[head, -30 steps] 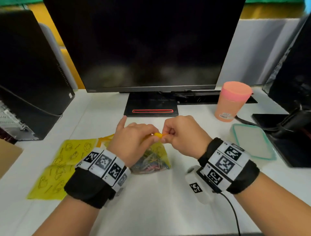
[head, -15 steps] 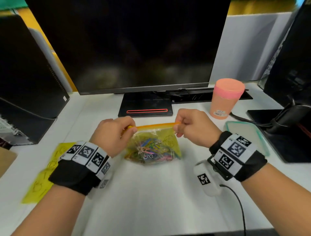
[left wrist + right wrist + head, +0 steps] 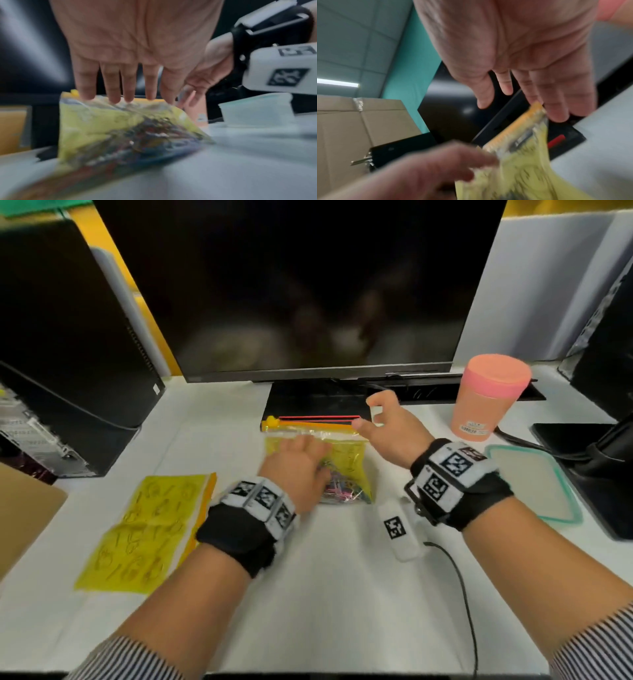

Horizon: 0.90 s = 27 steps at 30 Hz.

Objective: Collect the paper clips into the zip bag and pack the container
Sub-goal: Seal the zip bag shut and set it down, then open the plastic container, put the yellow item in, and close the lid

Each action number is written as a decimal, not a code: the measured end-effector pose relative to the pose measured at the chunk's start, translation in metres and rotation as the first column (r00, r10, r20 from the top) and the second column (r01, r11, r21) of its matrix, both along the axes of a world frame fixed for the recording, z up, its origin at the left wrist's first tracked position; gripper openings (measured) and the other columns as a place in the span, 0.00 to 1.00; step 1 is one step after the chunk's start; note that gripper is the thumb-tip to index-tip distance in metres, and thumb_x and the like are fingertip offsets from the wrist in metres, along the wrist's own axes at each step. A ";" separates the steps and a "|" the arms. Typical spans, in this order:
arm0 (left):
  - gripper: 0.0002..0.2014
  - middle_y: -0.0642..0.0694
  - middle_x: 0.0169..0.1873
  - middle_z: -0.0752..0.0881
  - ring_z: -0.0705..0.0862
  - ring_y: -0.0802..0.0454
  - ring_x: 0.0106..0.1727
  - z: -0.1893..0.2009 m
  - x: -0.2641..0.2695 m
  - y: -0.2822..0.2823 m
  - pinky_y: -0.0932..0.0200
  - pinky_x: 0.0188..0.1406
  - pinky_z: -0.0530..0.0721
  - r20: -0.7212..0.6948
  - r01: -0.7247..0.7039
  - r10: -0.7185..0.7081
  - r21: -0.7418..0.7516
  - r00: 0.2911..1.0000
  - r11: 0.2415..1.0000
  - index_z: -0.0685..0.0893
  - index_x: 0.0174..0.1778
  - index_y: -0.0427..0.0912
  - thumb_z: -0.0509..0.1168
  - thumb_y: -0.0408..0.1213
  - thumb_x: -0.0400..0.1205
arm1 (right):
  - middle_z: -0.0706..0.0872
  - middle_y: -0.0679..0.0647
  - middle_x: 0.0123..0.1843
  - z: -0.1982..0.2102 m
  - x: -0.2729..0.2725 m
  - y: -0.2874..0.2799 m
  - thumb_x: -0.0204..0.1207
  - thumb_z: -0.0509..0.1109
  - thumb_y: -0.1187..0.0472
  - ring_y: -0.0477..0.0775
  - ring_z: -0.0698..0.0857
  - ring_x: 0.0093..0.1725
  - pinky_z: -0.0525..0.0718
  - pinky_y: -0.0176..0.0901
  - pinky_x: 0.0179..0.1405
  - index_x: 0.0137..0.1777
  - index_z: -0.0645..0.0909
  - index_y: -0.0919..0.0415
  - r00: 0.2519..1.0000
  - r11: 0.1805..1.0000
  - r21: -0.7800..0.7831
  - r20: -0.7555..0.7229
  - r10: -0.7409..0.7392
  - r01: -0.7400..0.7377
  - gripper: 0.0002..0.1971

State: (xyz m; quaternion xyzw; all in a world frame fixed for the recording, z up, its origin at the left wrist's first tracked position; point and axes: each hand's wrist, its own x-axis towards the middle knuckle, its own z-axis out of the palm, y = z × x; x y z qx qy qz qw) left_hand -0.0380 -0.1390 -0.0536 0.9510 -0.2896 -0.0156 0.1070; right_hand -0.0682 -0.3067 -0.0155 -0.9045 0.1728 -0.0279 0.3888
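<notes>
Colourful paper clips [image 3: 337,491] already packed inside yellow plastic zip bag [image 3: 346,460], laid mid-desk, near monitor base. Left hand [image 3: 294,470] pressed flat on bag, fingers straight. Right hand [image 3: 387,429] spread open, nothing held. Clear teal-rimmed container [image 3: 534,484], at desk's right edge, not yet packed.

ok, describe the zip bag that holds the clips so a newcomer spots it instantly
Start at the black monitor; the zip bag lies flat right before its stand, under the left hand. Unlike the empty yellow bag further left, it holds coloured paper clips.
</notes>
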 end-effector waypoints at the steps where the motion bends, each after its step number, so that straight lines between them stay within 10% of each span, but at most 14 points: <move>1: 0.31 0.44 0.82 0.56 0.55 0.40 0.81 -0.009 -0.001 -0.006 0.41 0.77 0.64 -0.097 0.026 -0.018 0.085 0.995 0.996 0.57 0.79 0.56 0.59 0.49 0.81 | 0.80 0.59 0.66 0.006 -0.008 -0.004 0.79 0.64 0.49 0.61 0.79 0.66 0.74 0.45 0.59 0.73 0.64 0.54 1.000 0.997 -0.071 -0.014 0.022 -0.023 0.25; 10: 0.34 0.45 0.83 0.45 0.46 0.34 0.82 -0.063 0.050 -0.024 0.35 0.79 0.51 -0.162 -0.061 0.096 0.206 0.982 0.977 0.46 0.79 0.63 0.52 0.62 0.78 | 0.74 0.58 0.74 0.009 -0.085 -0.090 0.73 0.64 0.39 0.65 0.76 0.70 0.75 0.58 0.70 0.72 0.70 0.47 0.913 0.876 -0.476 -0.323 -0.251 0.073 0.29; 17: 0.37 0.40 0.83 0.47 0.49 0.31 0.81 -0.044 0.050 -0.028 0.33 0.78 0.55 -0.181 -0.108 0.157 0.256 0.971 0.961 0.47 0.80 0.60 0.57 0.60 0.78 | 0.63 0.52 0.83 -0.001 -0.092 -0.070 0.76 0.60 0.38 0.57 0.66 0.80 0.63 0.53 0.79 0.79 0.62 0.44 0.886 0.910 -0.407 -0.449 -0.118 -0.085 0.32; 23: 0.22 0.46 0.57 0.85 0.84 0.47 0.55 -0.011 -0.012 -0.020 0.58 0.51 0.80 -0.247 -0.186 0.116 -0.284 0.962 0.941 0.78 0.62 0.50 0.65 0.56 0.76 | 0.66 0.50 0.82 0.001 -0.085 -0.012 0.78 0.62 0.42 0.55 0.66 0.80 0.63 0.40 0.74 0.79 0.66 0.47 0.912 0.930 -0.253 -0.380 0.158 -0.267 0.29; 27: 0.22 0.41 0.37 0.90 0.90 0.42 0.37 -0.022 -0.035 -0.009 0.45 0.41 0.90 -0.618 -0.418 0.087 -0.415 0.782 0.809 0.83 0.50 0.45 0.69 0.59 0.70 | 0.82 0.52 0.68 -0.001 -0.074 -0.005 0.74 0.72 0.54 0.55 0.83 0.62 0.76 0.39 0.60 0.66 0.80 0.52 1.000 0.995 -0.097 -0.022 0.002 -0.004 0.20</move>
